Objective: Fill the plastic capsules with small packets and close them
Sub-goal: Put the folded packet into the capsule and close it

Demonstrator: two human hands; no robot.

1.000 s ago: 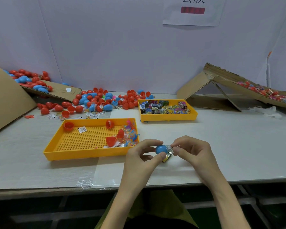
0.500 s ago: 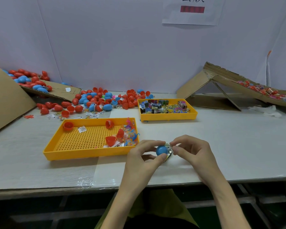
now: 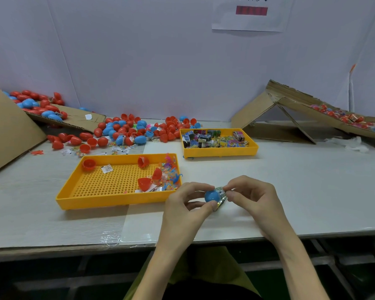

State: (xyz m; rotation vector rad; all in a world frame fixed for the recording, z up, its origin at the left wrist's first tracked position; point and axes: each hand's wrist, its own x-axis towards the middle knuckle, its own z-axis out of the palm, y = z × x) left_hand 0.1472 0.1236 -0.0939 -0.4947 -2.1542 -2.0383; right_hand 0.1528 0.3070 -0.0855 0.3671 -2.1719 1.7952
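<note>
A blue capsule point(image 3: 211, 196) half sits just above the table point(image 3: 312, 187) near its front edge, low in the middle of the view, with a printed packet point(image 3: 221, 193) pushed partly into its open side at 3 o'clock. The left hand point(image 3: 182, 211) grips the capsule from 9 o'clock, thumb below and forefinger curled over the top. The right hand point(image 3: 254, 198) pinches the packet's free end between thumb and forefinger at 3 o'clock, its other fingers curled. A perforated yellow tray point(image 3: 108, 199) lies at 9 o'clock, just beside the left hand, holding red halves point(image 3: 143, 184) and small coloured bits at its right end. A second tray point(image 3: 221, 151), at 12 o'clock, is full of packets. A pile point(image 3: 128, 131) of red and blue capsules spreads at 10 o'clock against the wall. Cardboard point(image 3: 290, 100) leans at 2 o'clock.
</note>
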